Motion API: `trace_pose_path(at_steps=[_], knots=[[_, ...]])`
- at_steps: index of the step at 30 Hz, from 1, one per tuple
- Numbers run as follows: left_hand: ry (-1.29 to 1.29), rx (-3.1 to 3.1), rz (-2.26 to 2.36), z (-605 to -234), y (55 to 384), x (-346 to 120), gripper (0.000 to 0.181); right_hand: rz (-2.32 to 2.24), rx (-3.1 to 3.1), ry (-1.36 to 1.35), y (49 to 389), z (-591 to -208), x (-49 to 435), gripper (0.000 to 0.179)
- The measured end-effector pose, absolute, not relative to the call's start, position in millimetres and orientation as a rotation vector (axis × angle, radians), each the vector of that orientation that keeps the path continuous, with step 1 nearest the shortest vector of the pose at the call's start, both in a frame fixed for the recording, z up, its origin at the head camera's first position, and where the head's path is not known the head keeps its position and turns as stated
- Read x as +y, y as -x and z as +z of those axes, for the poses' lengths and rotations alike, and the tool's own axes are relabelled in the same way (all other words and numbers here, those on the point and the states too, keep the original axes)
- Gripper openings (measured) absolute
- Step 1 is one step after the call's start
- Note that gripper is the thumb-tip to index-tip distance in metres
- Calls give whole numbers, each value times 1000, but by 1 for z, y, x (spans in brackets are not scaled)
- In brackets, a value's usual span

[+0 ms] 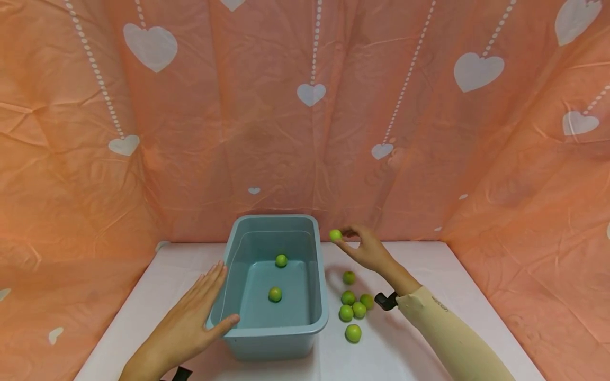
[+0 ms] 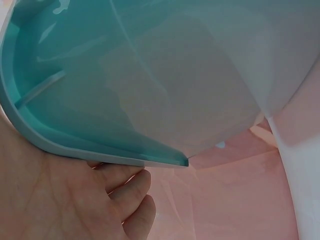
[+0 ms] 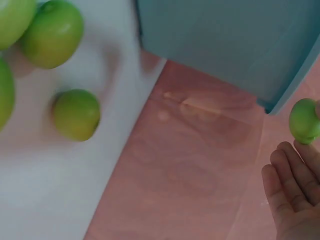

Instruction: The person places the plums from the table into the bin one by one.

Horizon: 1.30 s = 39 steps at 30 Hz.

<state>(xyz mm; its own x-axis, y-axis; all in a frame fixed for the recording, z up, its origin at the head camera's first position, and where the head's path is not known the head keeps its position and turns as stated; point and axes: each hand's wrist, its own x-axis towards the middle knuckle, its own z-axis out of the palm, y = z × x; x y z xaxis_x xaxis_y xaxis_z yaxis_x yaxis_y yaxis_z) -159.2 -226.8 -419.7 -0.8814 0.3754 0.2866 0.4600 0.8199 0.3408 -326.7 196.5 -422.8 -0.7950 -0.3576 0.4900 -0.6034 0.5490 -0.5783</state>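
Head view: the right hand (image 1: 369, 251) pinches one small round green fruit (image 1: 335, 235) between the thumb and fingertips, with the opening between them closed down to the width of the fruit. The held fruit sits at the left end of this hand, raised above the white-covered table (image 1: 438, 264) and just beyond the right rim of the rectangular grey-blue plastic bin (image 1: 276, 332), outside its opening. In the right wrist view, the same fruit appears at the right edge of the frame, with the other fingers extended beside it. The left hand (image 1: 190, 312) is spread flat, fingers nearly straight along the bin's left rim and thumb extended over the near left corner; it carries no fruit. In the left wrist view, its palm lies against the outer side of the rim. Two loose green fruits (image 1: 275, 294) rest apart on the bin floor, one nearer each end. Six remaining green fruits (image 1: 359, 309) lie on the table right of the bin, nearer the viewer than the right hand. Orange-pink fabric (image 1: 267, 132) printed with white hearts (image 1: 150, 47) encloses the table at the back and both sides.
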Motion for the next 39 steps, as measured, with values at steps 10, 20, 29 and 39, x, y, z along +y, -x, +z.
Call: trace_pose_path(at_steps=[10,20,29,39], knots=[[659,-2802,-609,-419,160,-227,99,1091,-2386,-889,324,-409,181,33],[664,-2795,-589,-419,160,-226,99,1099,-2330,-1004,321,-398,165,30],[653,-2813,-615,-419,159,-226,99,1117,-2363,-1073,320,-395,151,30],[653,-2781,-570,-420,159,-225,99,1104,-2382,-1163,322,-393,134,30]])
